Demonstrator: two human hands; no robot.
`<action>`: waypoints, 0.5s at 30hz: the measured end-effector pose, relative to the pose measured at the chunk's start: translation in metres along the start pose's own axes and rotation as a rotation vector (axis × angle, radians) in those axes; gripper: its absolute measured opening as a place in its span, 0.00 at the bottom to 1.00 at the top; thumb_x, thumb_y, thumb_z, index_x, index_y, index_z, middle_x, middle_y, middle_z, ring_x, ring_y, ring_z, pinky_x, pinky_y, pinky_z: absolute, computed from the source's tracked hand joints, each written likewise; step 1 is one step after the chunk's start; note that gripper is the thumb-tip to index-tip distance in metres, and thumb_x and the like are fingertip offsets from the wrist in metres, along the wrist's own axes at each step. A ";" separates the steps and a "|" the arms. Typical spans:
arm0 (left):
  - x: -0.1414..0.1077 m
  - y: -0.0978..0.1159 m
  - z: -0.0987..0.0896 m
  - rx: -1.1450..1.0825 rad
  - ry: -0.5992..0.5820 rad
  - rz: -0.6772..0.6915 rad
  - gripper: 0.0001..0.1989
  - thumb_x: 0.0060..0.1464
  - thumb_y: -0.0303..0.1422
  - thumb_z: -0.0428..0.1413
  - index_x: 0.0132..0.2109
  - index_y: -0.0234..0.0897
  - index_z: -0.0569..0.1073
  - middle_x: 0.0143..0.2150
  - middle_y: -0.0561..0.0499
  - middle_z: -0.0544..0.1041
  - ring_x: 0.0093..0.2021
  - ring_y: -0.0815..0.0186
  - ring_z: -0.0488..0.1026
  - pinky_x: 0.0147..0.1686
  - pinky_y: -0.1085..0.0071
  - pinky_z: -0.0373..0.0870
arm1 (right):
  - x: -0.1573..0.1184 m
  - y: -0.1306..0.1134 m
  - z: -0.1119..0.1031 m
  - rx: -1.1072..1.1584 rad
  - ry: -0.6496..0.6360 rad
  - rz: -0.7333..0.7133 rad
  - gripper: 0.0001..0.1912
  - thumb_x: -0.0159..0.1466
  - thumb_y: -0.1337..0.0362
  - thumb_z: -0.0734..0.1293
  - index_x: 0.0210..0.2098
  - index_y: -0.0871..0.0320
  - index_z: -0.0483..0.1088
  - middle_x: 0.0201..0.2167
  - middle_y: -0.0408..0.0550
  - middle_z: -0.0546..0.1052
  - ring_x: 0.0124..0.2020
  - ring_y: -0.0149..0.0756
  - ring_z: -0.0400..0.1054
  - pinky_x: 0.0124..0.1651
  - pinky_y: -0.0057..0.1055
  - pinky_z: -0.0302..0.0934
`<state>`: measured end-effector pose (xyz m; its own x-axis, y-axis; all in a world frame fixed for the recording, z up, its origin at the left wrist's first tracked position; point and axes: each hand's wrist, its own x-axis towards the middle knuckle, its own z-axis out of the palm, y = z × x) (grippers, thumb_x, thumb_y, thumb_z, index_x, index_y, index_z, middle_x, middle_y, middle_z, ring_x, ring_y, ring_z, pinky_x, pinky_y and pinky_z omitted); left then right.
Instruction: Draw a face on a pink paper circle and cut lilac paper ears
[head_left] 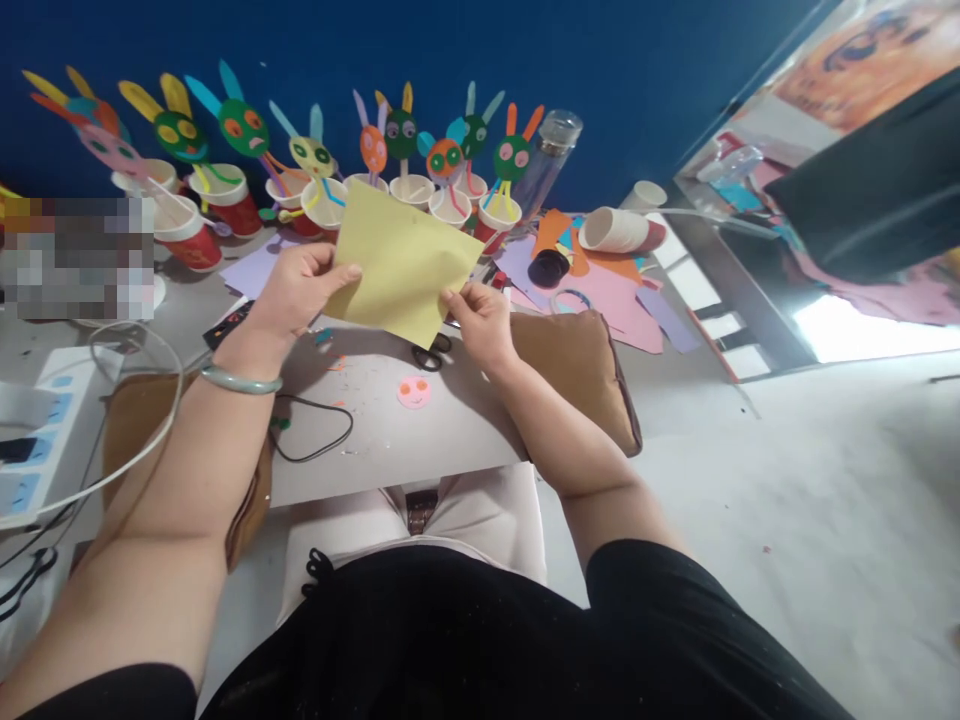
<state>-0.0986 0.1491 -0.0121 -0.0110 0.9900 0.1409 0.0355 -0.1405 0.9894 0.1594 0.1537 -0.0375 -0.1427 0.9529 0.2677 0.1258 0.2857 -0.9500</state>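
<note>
A sheet of yellow paper (405,265) is held up above the table between both hands. My left hand (300,285) pinches its left edge, thumb on the near face. At the lower right edge, my right hand (480,318) grips the sheet between thumb and fingers. Below the paper, black-handled scissors (429,357) lie partly covered, with only the handles clearly showing. A pink paper disc (413,391) with orange eyes and a drawn mouth lies flat on the table, nearer to me.
Paper cups (232,195) holding several colourful long-eared paper figures line the blue wall. Coloured paper sheets (619,300), a black round object (548,268) and stacked paper cups (615,230) lie at right. Brown cushions (574,365) flank the table; a power strip (56,430) is at left.
</note>
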 end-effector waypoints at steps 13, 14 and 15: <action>-0.003 0.005 -0.001 0.083 -0.004 0.028 0.21 0.40 0.49 0.75 0.29 0.39 0.79 0.30 0.50 0.82 0.34 0.62 0.73 0.38 0.56 0.73 | 0.004 0.001 -0.002 0.116 0.058 0.001 0.32 0.56 0.31 0.71 0.27 0.54 0.65 0.22 0.39 0.69 0.24 0.27 0.62 0.29 0.29 0.62; -0.003 0.004 -0.001 0.068 -0.005 0.017 0.21 0.41 0.47 0.75 0.29 0.38 0.78 0.30 0.49 0.81 0.34 0.62 0.74 0.39 0.56 0.73 | 0.005 0.002 -0.003 0.112 0.063 0.010 0.31 0.57 0.32 0.71 0.28 0.54 0.66 0.22 0.39 0.69 0.25 0.27 0.62 0.29 0.29 0.62; -0.003 0.004 -0.001 0.054 0.001 0.013 0.20 0.40 0.45 0.75 0.29 0.37 0.78 0.30 0.49 0.81 0.33 0.63 0.74 0.39 0.57 0.73 | 0.005 0.002 -0.003 0.105 0.067 0.023 0.31 0.57 0.32 0.72 0.28 0.54 0.66 0.23 0.39 0.69 0.25 0.27 0.62 0.29 0.29 0.62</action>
<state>-0.0997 0.1452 -0.0085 -0.0111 0.9881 0.1534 0.0891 -0.1518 0.9844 0.1617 0.1593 -0.0380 -0.0748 0.9648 0.2522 0.0240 0.2546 -0.9668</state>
